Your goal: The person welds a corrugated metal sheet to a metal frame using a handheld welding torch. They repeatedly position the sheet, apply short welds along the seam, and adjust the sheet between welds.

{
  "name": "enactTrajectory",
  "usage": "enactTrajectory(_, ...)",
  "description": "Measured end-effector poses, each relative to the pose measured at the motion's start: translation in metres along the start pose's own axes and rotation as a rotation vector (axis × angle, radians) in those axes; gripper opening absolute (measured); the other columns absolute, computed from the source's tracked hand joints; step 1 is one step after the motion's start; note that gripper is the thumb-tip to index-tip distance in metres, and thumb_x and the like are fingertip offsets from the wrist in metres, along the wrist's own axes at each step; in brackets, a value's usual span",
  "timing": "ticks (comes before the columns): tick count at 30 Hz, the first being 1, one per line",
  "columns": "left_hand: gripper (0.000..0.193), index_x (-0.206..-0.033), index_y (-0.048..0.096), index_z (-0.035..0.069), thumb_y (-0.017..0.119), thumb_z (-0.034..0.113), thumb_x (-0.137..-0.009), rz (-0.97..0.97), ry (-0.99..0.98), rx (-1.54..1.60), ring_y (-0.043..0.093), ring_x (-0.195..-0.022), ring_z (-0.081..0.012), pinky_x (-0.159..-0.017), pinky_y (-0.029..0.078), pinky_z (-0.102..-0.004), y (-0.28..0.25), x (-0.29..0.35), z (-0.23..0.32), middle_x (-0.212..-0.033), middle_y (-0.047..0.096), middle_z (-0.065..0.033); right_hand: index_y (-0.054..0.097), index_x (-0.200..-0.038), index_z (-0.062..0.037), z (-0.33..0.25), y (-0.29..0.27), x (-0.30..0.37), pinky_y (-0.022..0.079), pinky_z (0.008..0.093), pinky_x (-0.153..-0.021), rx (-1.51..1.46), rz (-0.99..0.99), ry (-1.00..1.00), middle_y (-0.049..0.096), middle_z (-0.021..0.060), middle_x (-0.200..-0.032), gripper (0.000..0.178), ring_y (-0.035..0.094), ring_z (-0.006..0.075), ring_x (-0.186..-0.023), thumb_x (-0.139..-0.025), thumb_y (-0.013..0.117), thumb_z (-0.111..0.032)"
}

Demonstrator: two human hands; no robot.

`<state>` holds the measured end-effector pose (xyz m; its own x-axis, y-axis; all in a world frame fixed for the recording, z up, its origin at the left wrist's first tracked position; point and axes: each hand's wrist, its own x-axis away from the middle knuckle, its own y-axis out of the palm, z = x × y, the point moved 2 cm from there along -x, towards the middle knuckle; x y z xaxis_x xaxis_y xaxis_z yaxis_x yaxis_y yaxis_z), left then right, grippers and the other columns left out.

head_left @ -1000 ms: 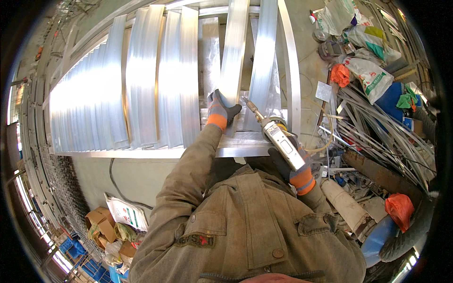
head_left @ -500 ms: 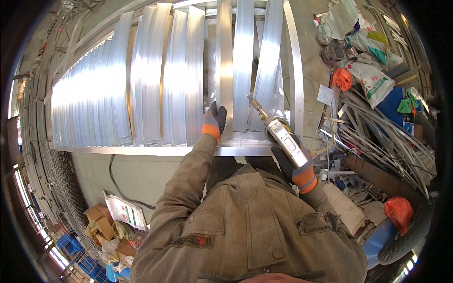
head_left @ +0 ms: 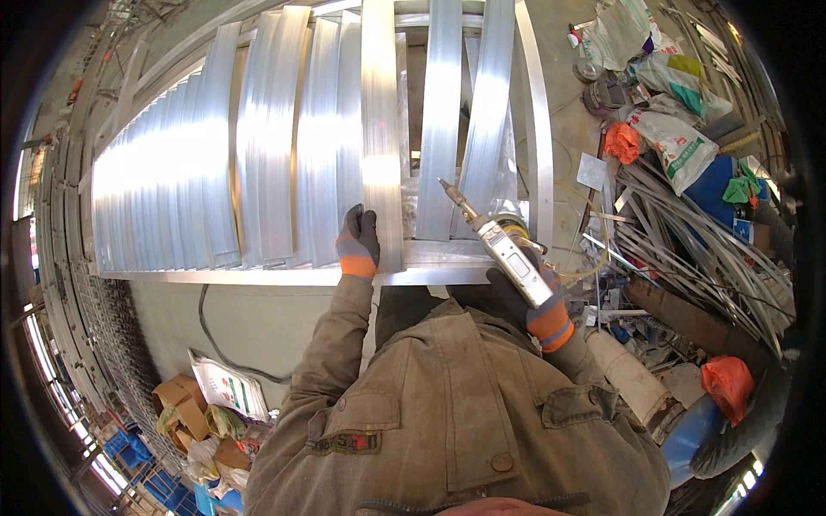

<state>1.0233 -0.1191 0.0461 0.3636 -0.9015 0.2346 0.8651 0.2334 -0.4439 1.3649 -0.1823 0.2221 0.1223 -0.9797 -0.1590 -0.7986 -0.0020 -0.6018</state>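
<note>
Aluminium slat [head_left: 381, 163] under left hand [head_left: 357, 242]; right hand [head_left: 529, 301] holds caulking gun [head_left: 503, 249].

The left hand [head_left: 357, 243], in a dark glove with an orange cuff, lies flat against the metal slat [head_left: 381, 138], fingers pointing up along it, forearm stretched forward. The right hand [head_left: 525, 301], gloved alike, is right of that slat and lower, fist closed, elbow bent.

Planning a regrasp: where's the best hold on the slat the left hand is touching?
Grip the slat at its near end, where the left hand rests, coming from the near side. It is long, thin and flat, packed against neighbours on its left; only that end overhangs the frame rail.
</note>
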Motion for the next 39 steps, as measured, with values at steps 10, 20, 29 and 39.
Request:
enactTrajectory(10, 0.052, -0.146, 0.067, -0.003, 0.071, 0.035, -0.111, -0.063, -0.058, -0.080, 0.074, -0.116, -0.0282, -0.106, 0.056, -0.0403, -0.005, 0.014, 0.009, -0.129, 0.079, -0.0193, 0.073, -0.126, -0.0026, -0.005, 0.001, -0.002, 0.061, 0.0473, -0.070, 0.038, 0.003, 0.009, 0.074, 0.0168, -0.104, 0.036, 0.077, 0.0389, -0.085, -0.100, 0.087, -0.024)
enactTrajectory(20, 0.039, -0.138, 0.071, -0.002, 0.070, 0.028, -0.112, -0.033, -0.056, -0.053, 0.073, -0.112, -0.0264, -0.102, 0.056, -0.0402, 0.014, 0.003, 0.006, -0.123, 0.079, -0.0174, 0.074, -0.123, -0.0038, -0.004, 0.001, -0.002, 0.061, 0.0474, -0.070, 0.044, -0.023, -0.013, 0.074, 0.0161, -0.104, 0.033, 0.077, 0.0384, -0.085, -0.100, 0.087, -0.023)
enactTrajectory(29, 0.046, -0.142, 0.070, -0.004, 0.070, 0.031, -0.112, -0.082, -0.105, -0.028, 0.073, -0.122, -0.0288, -0.109, 0.055, -0.0415, 0.016, 0.000, -0.004, -0.133, 0.079, -0.0201, 0.075, -0.138, -0.0042, 0.009, 0.004, 0.006, 0.064, 0.0434, -0.086, 0.065, -0.089, 0.022, 0.081, 0.0175, -0.116, 0.046, 0.081, 0.0344, -0.100, -0.097, 0.092, -0.018)
enactTrajectory(39, 0.052, -0.136, 0.072, -0.002, 0.081, 0.038, -0.105, -0.434, -0.185, -0.123, 0.072, -0.095, -0.0214, -0.084, 0.062, -0.0382, -0.009, -0.042, -0.008, -0.112, 0.080, -0.0124, 0.072, -0.136, -0.0013, 0.018, 0.001, 0.009, 0.062, 0.0425, -0.095, -0.055, -0.184, 0.133, 0.078, 0.0186, -0.126, 0.042, 0.078, 0.0326, -0.112, -0.099, 0.086, -0.014)
